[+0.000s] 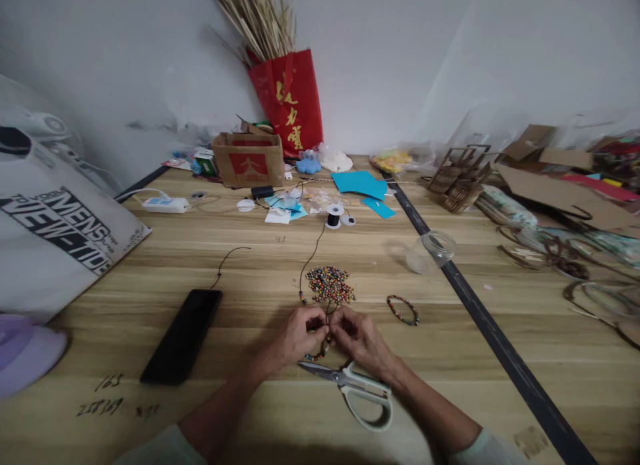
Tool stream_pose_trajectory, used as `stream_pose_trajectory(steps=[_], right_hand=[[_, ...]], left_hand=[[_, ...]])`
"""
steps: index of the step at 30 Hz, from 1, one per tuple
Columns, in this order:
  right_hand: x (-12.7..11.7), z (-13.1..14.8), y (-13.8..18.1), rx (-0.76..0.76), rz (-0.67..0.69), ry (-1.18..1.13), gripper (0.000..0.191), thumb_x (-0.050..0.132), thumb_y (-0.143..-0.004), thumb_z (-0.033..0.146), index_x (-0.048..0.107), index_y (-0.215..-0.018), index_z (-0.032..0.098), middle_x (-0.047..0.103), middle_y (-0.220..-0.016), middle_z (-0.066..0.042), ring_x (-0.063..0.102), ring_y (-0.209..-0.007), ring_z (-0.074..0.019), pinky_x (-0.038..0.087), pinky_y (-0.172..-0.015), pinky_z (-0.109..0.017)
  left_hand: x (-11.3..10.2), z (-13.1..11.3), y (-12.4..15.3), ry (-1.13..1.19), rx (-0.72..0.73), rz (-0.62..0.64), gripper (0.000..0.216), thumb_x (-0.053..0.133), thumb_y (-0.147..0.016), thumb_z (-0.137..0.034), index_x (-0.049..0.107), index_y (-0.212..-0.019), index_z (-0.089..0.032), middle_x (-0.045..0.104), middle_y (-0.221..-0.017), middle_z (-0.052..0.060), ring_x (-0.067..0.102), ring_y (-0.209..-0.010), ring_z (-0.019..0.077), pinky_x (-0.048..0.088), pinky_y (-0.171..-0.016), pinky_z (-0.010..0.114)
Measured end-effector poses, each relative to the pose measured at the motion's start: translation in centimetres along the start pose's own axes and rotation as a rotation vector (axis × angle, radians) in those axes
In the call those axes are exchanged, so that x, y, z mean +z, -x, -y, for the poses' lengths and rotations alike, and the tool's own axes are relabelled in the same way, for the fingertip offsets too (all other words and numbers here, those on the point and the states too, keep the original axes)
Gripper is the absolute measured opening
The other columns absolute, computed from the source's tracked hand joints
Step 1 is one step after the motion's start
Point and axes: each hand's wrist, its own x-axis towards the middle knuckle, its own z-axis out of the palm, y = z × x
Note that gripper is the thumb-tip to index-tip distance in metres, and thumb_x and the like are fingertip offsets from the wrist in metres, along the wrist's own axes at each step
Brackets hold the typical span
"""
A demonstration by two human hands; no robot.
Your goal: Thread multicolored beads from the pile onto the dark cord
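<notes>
My left hand (303, 333) and my right hand (357, 333) meet at the middle of the table, fingertips pinched on a thin black cord (311, 257). A strand of small coloured beads (316, 355) hangs in a loop just below the fingers. From the hands the cord runs up to a white spool (335, 215) wound with black. Just beyond my fingers lies a pile of loose multicoloured beads (331, 284). Scissors with pale handles (367, 398) rest partly open below my right hand. To the right lies a finished-looking beaded bracelet (403, 310).
A black phone (183, 336) and a short cord piece (220, 268) lie left. A clear round container (431, 251) stands right, near a dark strip (480, 318). Behind are a cardboard box (249, 161), a red bag (293, 108), blue sheets (360, 184) and small baskets (457, 178).
</notes>
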Motion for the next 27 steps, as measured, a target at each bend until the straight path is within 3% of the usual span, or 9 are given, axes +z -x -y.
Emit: stream_pose_trajectory(steps=[6,13,21,27], right_hand=[[0.1,0.3,0.2,-0.162,-0.050,0.148,0.019,0.045,-0.095,0.029,0.053,-0.082,0.017,0.055,-0.068,0.000,0.050,-0.058,-0.0114,0.040,-0.054,-0.021],[-0.1,0.1,0.3,-0.433,-0.039,0.378,0.016,0.036,-0.098,0.019,0.052,-0.098,0.019,0.060,-0.085,-0.007,0.058,-0.074,-0.0159,0.050,-0.066,-0.026],[-0.3,-0.5,0.5,-0.553,0.025,0.647,0.020,0.033,-0.098,0.014,0.050,-0.107,0.016,0.061,-0.095,-0.012,0.061,-0.082,-0.0185,0.052,-0.065,-0.027],[-0.4,-0.2,0.5,-0.560,-0.004,0.597,0.019,0.035,-0.097,0.014,0.051,-0.107,0.016,0.063,-0.094,-0.011,0.061,-0.082,-0.0183,0.052,-0.067,-0.026]], left_hand=[[-0.2,1.5,-0.6,0.304,-0.053,0.061,0.016,0.063,-0.071,-0.028,0.062,-0.065,-0.014,0.059,-0.063,0.000,0.051,-0.063,0.0134,0.039,-0.062,0.023],[-0.3,1.2,-0.5,0.554,-0.186,0.073,0.027,0.074,-0.064,-0.038,0.063,-0.064,-0.013,0.058,-0.062,0.000,0.050,-0.063,0.0121,0.038,-0.062,0.023],[-0.2,1.1,-0.6,0.639,-0.214,0.070,0.030,0.075,-0.061,-0.039,0.061,-0.062,-0.012,0.054,-0.059,-0.002,0.046,-0.060,0.0106,0.036,-0.061,0.023],[-0.2,1.5,-0.9,0.609,-0.230,0.082,0.029,0.076,-0.057,-0.036,0.061,-0.062,-0.012,0.054,-0.057,-0.002,0.046,-0.058,0.0099,0.035,-0.058,0.022]])
